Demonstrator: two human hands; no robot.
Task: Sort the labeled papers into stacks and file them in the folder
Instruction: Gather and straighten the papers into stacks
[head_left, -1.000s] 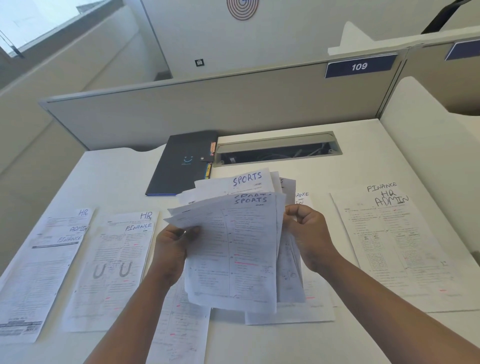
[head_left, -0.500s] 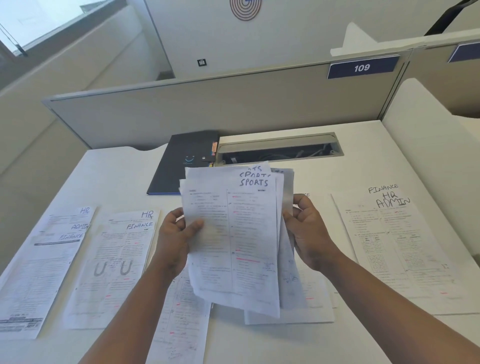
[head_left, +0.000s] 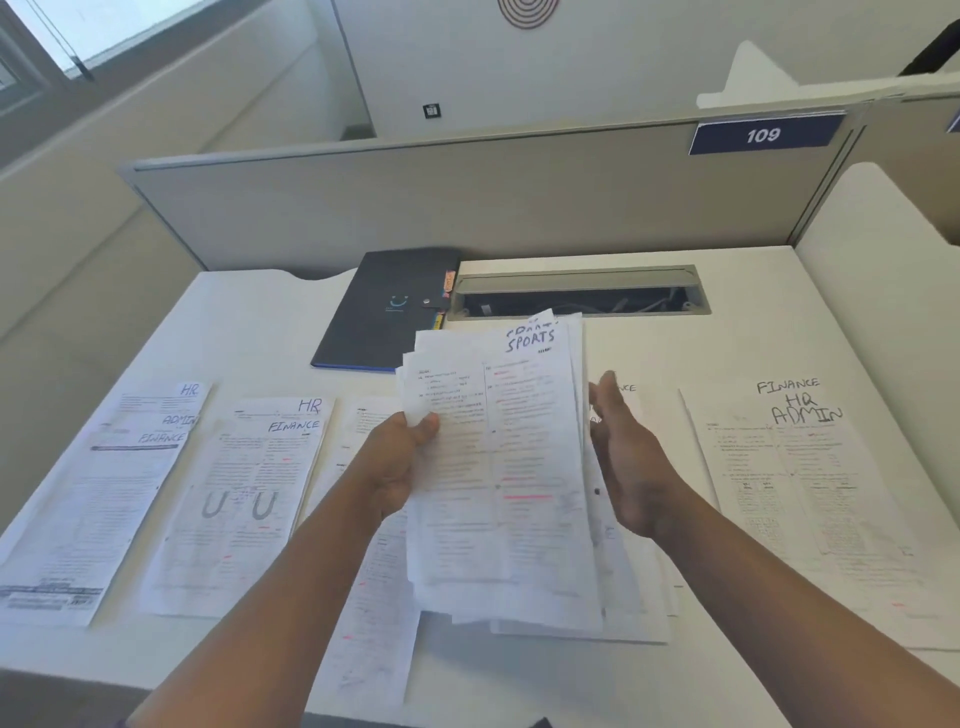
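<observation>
White SPORTS sheaf (head_left: 498, 467): held upright above the tabletop (head_left: 649, 343).
Left hand (head_left: 397, 467): our fingers pinched its edge.
Right hand (head_left: 631, 467): flat, holding nothing.
Advice: we should square edges before the folder (head_left: 384, 306).

Bright window daylight, soft shadows, mild blur, wide-angle bending.

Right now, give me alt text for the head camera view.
A left hand grips a bundle of white printed sheets marked SPORTS above a white desk; the open right hand is beside it. Labelled paper stacks lie around, a closed dark folder behind.
</observation>
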